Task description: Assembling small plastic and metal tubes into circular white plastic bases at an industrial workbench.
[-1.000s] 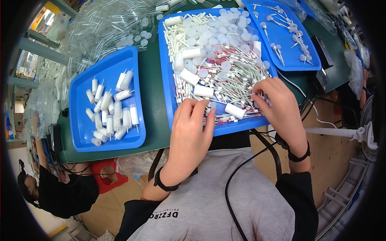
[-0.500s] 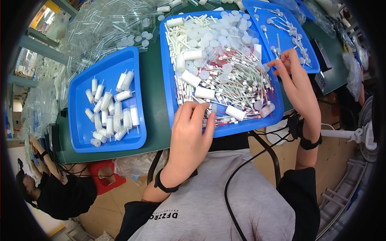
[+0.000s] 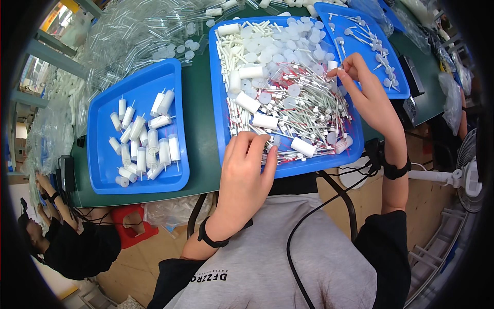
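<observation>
At the near edge of the large blue tray (image 3: 216,98), my left hand (image 3: 243,167) has its fingers curled, with a small translucent disc (image 3: 277,140) seemingly pinched between thumb and index finger. My right hand (image 3: 364,87) is over that tray's right rim, beside an upright-looking white cylinder (image 3: 332,65). Its thumb and fingertips are drawn together; anything between them is hidden. Thin pale rods with red wires (image 3: 303,110) heap the tray's near half. Translucent discs (image 3: 296,41), white rods (image 3: 230,56) and white cylinders (image 3: 265,121) lie farther back and among them.
On the left stands a blue tray (image 3: 96,154) with capped white cylinders (image 3: 139,131). A right-hand blue tray (image 3: 365,77) holds rods fitted with discs (image 3: 380,56). Clear tubes (image 3: 128,36) pile up behind. A black cable (image 3: 296,226) crosses in front of me; another person (image 3: 82,244) is at far left.
My right hand has moved left from the right-hand tray to the large tray's edge. The left hand has stayed nearly in place, and the whole view has shifted slightly.
</observation>
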Motion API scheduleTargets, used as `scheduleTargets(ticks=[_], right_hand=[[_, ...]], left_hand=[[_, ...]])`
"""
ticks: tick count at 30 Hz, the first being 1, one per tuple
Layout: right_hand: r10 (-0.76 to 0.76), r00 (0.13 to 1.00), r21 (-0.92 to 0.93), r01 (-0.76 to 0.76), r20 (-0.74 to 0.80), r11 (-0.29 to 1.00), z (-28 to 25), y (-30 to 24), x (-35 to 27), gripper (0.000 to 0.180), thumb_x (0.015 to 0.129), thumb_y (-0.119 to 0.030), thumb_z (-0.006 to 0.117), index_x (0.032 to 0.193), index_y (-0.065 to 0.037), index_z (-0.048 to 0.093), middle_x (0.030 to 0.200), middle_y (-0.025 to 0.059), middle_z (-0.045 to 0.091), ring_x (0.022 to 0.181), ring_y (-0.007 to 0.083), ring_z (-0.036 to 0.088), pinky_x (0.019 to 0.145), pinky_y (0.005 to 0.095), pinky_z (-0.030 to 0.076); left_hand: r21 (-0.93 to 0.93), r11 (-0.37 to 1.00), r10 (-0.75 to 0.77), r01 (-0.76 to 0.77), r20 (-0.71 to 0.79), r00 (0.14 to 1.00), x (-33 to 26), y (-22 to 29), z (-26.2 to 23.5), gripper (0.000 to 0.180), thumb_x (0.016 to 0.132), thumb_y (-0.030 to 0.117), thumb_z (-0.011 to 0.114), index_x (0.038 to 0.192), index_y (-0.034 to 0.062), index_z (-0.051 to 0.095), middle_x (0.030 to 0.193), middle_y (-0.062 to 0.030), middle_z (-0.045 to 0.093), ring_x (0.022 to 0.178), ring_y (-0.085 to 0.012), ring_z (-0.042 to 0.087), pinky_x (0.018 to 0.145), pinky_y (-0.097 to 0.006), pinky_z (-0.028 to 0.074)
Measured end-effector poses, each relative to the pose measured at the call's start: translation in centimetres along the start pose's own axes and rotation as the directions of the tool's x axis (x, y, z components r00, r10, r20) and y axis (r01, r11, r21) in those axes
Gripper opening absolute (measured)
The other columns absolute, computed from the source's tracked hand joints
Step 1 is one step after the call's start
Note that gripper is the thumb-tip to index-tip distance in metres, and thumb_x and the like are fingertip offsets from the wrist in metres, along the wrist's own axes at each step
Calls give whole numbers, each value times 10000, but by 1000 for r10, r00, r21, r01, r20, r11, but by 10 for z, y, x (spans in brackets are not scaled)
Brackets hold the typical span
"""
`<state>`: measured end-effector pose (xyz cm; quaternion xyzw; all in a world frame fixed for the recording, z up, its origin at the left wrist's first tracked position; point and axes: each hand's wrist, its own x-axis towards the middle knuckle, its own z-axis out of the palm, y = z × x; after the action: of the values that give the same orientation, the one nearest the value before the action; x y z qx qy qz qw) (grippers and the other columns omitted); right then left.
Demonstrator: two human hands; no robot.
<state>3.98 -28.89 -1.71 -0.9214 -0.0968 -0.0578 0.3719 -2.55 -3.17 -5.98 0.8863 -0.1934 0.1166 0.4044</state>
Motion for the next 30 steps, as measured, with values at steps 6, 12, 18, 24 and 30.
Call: scheduleTargets(ticks=[6,12,18,24,30], right_hand=[[40,993,131,-25,-114,991,-3,-22,-22,129,981,-117,475,967,-16,396,1030,159,651,886,154,599,761,301,449],[-110,986,772,-26,124,635,23,-65,-57,56,986,-41,404,1000,-50,350,1094,228,630,1088,182,539,934,331,399],[-205,974,802,47,95,596,36,-74,-69,74,975,-8,409,986,-37,342,1136,239,611,1150,256,548,1000,417,399],[-158,986,757,139,-48,639,39,-78,-73,117,908,30,510,1000,-11,451,1091,198,613,1079,246,571,950,388,427],[-87,958,758,271,-275,594,41,-76,-79,212,786,102,635,980,22,601,1016,160,615,938,219,603,812,325,474]], left_hand=[[-162,984,-82,81,0,997,2,2,-6,209,793,-14,668,998,-13,627,926,-119,614,768,-220,623,708,-297,491],[-564,810,-154,159,57,987,10,18,-6,316,830,-41,649,1140,-49,588,1104,-149,628,924,-171,637,818,-280,510],[-731,669,-130,136,66,989,4,16,-7,372,797,-99,669,1160,-73,590,1171,-187,602,1044,-210,611,909,-311,509],[-753,651,-98,102,50,994,1,13,-9,346,786,-132,653,1126,-85,607,1154,-203,609,1069,-245,608,928,-343,508],[-930,283,-115,234,210,971,-2,19,-16,349,809,-156,608,1144,-89,539,1177,-229,588,1148,-278,572,972,-369,489]])
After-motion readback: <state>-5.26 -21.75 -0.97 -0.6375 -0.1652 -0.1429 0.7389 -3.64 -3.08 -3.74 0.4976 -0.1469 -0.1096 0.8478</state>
